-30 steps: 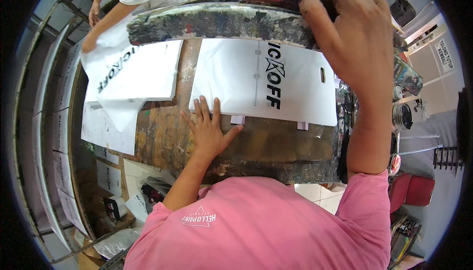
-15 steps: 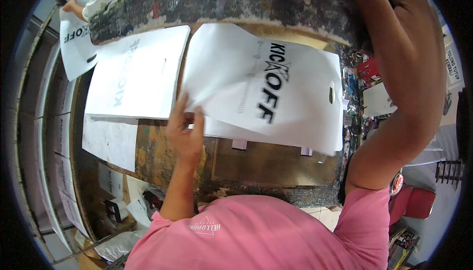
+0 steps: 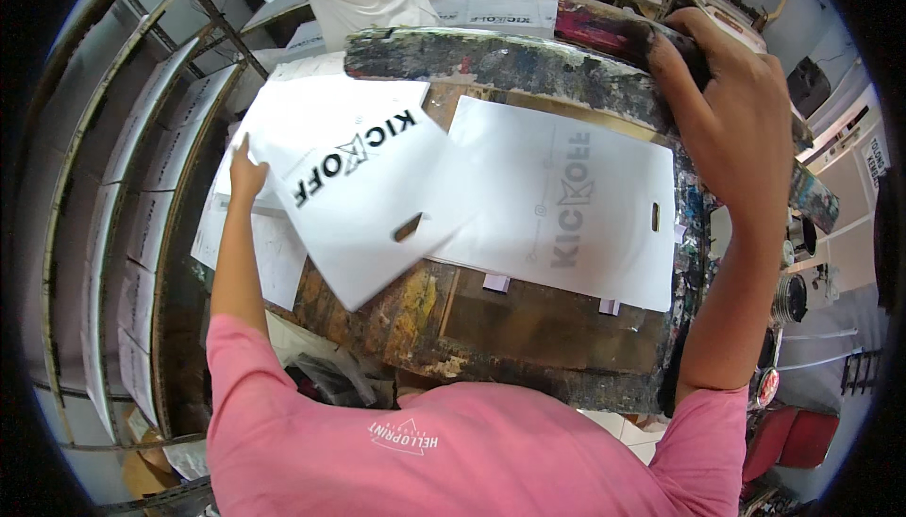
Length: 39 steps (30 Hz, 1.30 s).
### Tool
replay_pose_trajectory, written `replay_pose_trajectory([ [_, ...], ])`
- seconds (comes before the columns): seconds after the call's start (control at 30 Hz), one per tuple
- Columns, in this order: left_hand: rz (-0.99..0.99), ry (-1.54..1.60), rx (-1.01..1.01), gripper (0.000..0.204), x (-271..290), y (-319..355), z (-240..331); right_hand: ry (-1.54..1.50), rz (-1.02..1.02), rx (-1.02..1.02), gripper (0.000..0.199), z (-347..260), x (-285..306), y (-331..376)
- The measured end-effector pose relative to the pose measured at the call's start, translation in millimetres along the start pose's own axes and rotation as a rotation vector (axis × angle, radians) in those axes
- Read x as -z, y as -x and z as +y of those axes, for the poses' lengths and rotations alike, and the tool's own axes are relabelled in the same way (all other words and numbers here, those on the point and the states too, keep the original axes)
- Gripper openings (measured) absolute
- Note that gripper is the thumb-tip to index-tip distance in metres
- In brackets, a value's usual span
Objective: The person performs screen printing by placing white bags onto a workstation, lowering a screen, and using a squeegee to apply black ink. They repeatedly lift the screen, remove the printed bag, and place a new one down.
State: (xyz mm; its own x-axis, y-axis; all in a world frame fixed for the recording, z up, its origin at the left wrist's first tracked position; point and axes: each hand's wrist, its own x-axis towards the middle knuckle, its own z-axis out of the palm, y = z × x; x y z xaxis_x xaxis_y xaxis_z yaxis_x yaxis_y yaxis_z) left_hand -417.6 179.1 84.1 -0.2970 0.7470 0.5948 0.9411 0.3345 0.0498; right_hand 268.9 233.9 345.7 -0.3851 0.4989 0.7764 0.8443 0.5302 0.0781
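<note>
On the paint-crusted print table [image 3: 528, 347], a blank-faced white bag [image 3: 566, 201] lies at centre while the left hand [image 3: 247, 175], fingers pinching, swings the printed white bag [image 3: 363, 201] toward nine o'clock, likely for stacking, and the right hand [image 3: 722, 111] grips the raised screen frame [image 3: 604, 31] at one o'clock.

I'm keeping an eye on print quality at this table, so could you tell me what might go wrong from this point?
1. The left hand grips the printed white sheet by one edge, and it overlaps the sheet on the board; if the ink is wet, it may smear.
2. The right hand holds up the ink-caked screen frame alone; a slip could drop it onto that sheet.
3. The paint-crusted table could soil any sheet dragged across it.
</note>
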Motion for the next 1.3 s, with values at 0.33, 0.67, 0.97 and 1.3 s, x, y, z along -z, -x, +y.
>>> replay_pose_trajectory([
  [0.33,-0.775,2.577,0.277,0.095,174,179,355,-0.219,-0.623,0.028,0.057,-23,-1,108],
  [0.67,-1.027,1.994,1.157,0.103,113,274,360,-0.188,-0.461,0.114,0.037,78,-255,147],
  [0.97,-0.95,1.844,1.242,0.105,111,280,364,-0.019,-0.524,-0.035,0.034,105,-365,119],
  [1.3,-0.966,1.907,1.208,0.102,107,282,360,-0.235,-0.564,-0.053,0.041,-19,-185,240],
])
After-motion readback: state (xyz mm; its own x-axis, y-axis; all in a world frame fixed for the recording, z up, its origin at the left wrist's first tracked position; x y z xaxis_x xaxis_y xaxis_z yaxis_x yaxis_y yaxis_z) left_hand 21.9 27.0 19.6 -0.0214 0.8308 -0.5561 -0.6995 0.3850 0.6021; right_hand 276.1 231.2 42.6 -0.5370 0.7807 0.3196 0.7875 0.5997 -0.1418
